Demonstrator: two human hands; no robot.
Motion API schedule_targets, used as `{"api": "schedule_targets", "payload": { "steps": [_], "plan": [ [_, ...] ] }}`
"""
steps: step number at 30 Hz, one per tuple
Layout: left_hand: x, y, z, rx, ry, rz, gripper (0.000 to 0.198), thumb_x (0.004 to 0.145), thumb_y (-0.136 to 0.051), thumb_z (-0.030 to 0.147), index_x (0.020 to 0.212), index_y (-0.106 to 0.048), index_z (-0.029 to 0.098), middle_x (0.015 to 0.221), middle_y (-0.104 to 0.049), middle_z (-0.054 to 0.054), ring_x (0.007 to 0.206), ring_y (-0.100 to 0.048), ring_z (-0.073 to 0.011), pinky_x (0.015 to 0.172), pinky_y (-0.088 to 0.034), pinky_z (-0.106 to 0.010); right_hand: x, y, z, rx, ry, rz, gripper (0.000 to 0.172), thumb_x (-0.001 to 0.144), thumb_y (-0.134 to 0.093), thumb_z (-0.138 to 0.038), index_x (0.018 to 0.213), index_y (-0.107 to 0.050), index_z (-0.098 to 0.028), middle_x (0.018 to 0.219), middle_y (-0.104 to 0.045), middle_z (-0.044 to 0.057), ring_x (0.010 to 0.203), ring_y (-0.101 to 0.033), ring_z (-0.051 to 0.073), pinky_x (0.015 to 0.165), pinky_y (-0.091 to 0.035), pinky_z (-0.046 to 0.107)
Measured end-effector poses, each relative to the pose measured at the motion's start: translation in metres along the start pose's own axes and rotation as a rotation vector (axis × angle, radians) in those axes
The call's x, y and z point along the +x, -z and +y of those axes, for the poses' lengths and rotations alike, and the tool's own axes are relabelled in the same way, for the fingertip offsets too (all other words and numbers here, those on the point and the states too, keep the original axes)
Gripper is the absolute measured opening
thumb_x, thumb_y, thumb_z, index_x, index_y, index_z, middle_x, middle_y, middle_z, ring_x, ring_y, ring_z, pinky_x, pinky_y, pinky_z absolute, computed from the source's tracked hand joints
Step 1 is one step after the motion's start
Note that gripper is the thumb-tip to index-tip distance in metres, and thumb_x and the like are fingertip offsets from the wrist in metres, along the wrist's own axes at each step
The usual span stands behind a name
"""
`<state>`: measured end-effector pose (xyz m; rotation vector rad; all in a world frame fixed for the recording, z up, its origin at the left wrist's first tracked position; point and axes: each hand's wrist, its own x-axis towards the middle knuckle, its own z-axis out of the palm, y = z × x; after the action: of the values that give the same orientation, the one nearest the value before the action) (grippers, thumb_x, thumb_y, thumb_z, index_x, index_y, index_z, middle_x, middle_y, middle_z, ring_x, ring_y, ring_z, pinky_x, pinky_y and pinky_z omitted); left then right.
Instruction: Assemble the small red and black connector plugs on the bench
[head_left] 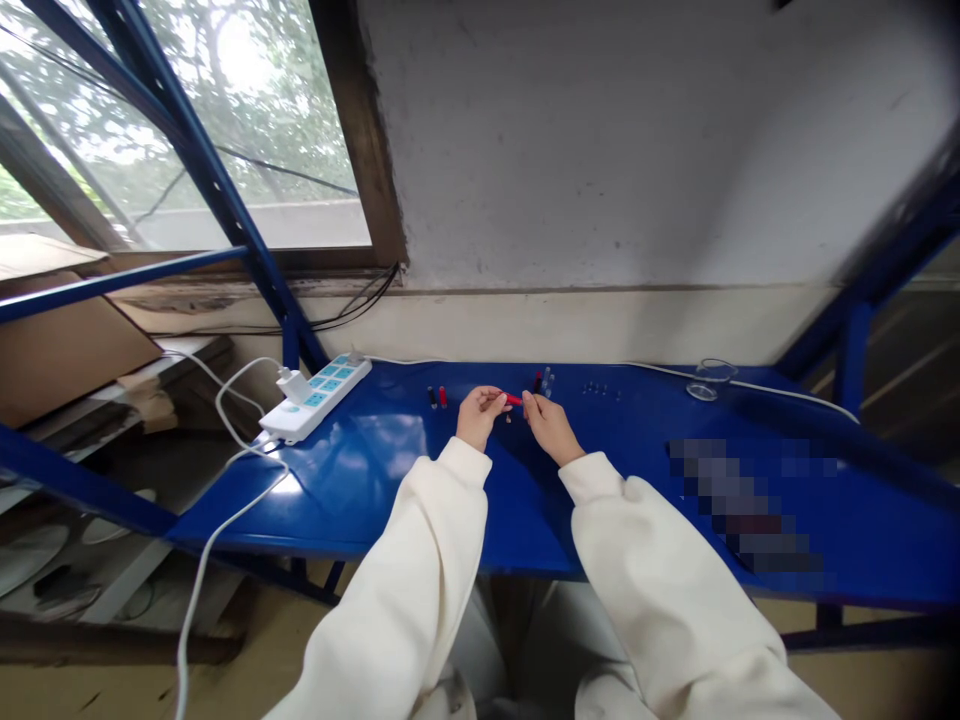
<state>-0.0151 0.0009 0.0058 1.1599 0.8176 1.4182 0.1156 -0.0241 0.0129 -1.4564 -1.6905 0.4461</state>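
Observation:
Both my hands meet over the far middle of the blue metal table (390,470). My left hand (478,414) is closed, its fingers pinching one end of a small red piece (513,400). My right hand (547,424) is closed too, its fingertips at the other end of that red piece. Just left of my hands stand two small pieces (437,397), one black and one red. Behind my right hand are a few small dark, red and clear pieces (543,381). A row of tiny dark parts (600,389) lies further right.
A white power strip (316,397) with a plug and white cable lies at the table's back left. A clear glass dish (709,378) sits at the back right by a white cable. A blurred patch covers the table's right part. Blue frame bars, cardboard and a window are to the left.

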Motion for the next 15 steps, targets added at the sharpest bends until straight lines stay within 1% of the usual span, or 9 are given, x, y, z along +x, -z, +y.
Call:
{"api": "schedule_targets", "payload": {
  "steps": [3, 7, 11, 15],
  "plan": [
    [0.0002, -0.0016, -0.0016, 0.083, -0.022, -0.024, 0.033, 0.063, -0.064, 0.037, 0.077, -0.046, 0.014, 0.064, -0.056, 0.001, 0.057, -0.058, -0.0097, 0.059, -0.049, -0.026, 0.0012, 0.0002, 0.0014, 0.075, -0.011, 0.033, 0.048, 0.083, -0.022, -0.055, 0.059, -0.043, -0.019, 0.055, -0.052, 0.0, 0.054, -0.048, 0.012, 0.056, -0.037, 0.021],
    [-0.0007, -0.0024, -0.0065, 0.241, -0.063, -0.066, 0.03, 0.071, -0.055, 0.042, 0.075, -0.041, 0.017, 0.056, -0.053, 0.004, 0.047, -0.052, -0.0064, 0.051, -0.044, -0.021, 0.0034, 0.0002, 0.0051, 0.164, -0.025, 0.053, 0.046, 0.081, -0.025, -0.057, 0.06, -0.041, -0.02, 0.053, -0.047, -0.002, 0.051, -0.044, 0.01, 0.053, -0.035, 0.021],
    [-0.0039, -0.0019, -0.0065, 0.357, -0.067, -0.078, 0.031, 0.076, -0.044, 0.048, 0.07, -0.042, 0.017, 0.05, -0.05, 0.005, 0.043, -0.048, -0.0057, 0.046, -0.04, -0.019, 0.0051, 0.0, 0.0076, 0.218, -0.006, 0.024, 0.042, 0.081, -0.029, -0.054, 0.062, -0.041, -0.019, 0.055, -0.046, -0.003, 0.051, -0.043, 0.009, 0.052, -0.035, 0.02],
    [-0.0073, -0.0028, 0.0004, 0.384, -0.045, -0.044, 0.038, 0.075, -0.043, 0.051, 0.059, -0.04, 0.017, 0.045, -0.047, 0.005, 0.039, -0.045, -0.0057, 0.041, -0.038, -0.018, 0.0056, 0.0019, 0.0068, 0.237, 0.0, -0.036, 0.037, 0.081, -0.032, -0.052, 0.067, -0.043, -0.019, 0.059, -0.049, -0.002, 0.051, -0.044, 0.009, 0.052, -0.037, 0.021]
  ]
}}
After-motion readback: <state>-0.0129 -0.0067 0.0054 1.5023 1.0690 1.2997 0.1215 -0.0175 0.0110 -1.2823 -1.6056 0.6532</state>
